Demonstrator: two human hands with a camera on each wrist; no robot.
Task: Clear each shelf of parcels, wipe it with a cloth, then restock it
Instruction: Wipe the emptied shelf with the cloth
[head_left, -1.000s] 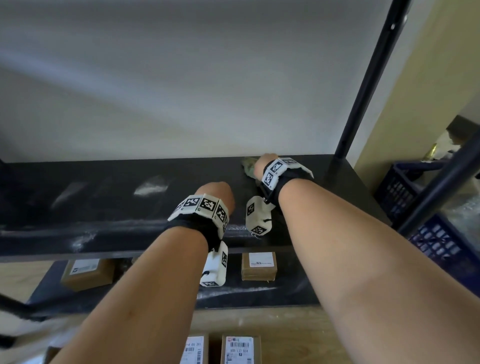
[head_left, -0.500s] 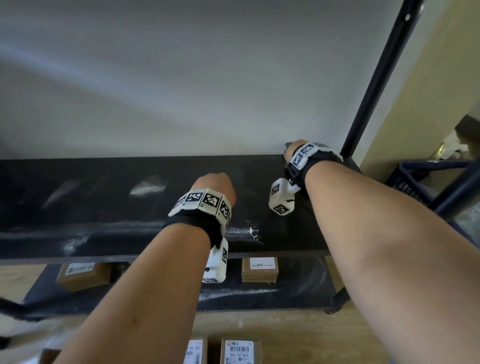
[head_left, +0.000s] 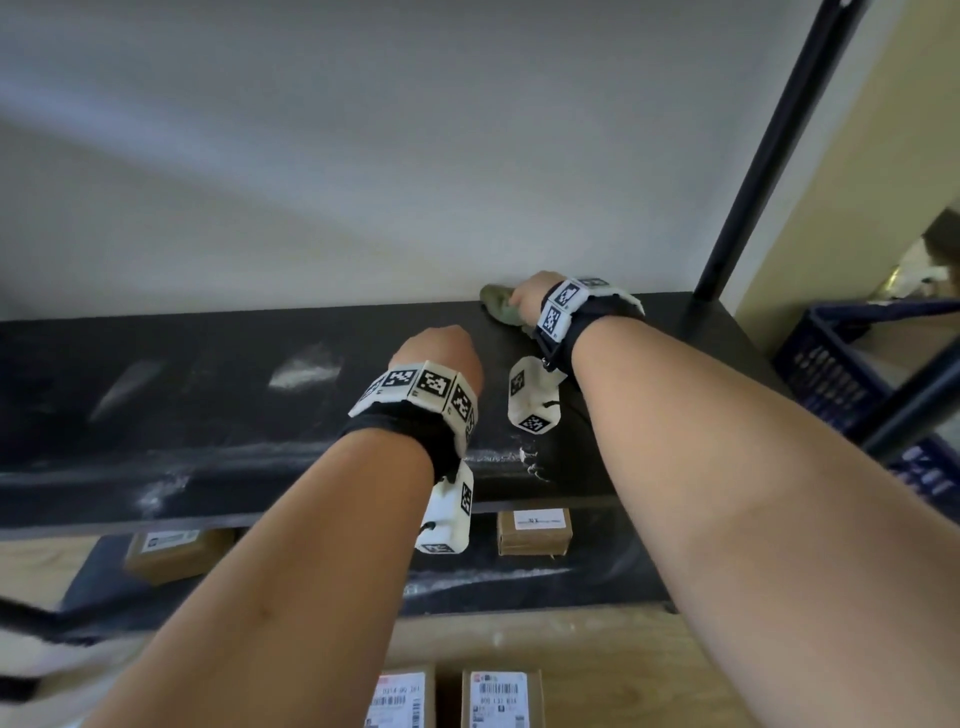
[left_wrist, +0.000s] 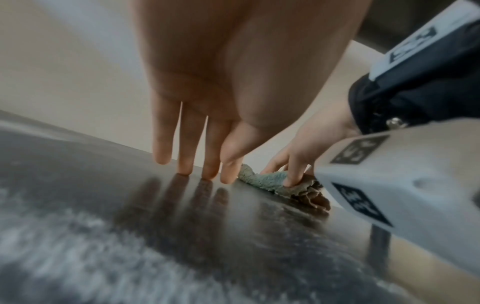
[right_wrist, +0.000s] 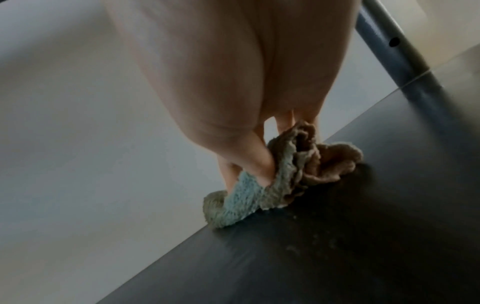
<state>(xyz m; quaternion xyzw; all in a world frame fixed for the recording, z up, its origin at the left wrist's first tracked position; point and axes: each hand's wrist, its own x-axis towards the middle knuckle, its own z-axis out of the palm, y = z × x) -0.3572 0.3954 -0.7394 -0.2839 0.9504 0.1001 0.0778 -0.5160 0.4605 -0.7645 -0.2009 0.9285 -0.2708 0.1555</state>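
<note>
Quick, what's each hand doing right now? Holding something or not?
Left hand: open, straight fingertips touching the black shelf, holding nothing.
Right hand: fingers and thumb pinching the bunched cloth against the shelf's back edge.

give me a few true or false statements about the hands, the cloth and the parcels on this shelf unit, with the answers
1. The right hand presses a bunched cloth on the top shelf. True.
2. The cloth lies at the front edge of that shelf. False: it is at the back edge, against the wall.
3. The left hand grips a parcel. False: its straight fingers touch the bare shelf surface and hold nothing.
4. Brown parcels sit on the lower shelf. True.
5. The two hands share the cloth. False: only the right hand holds it; the left hand is beside it.
</note>
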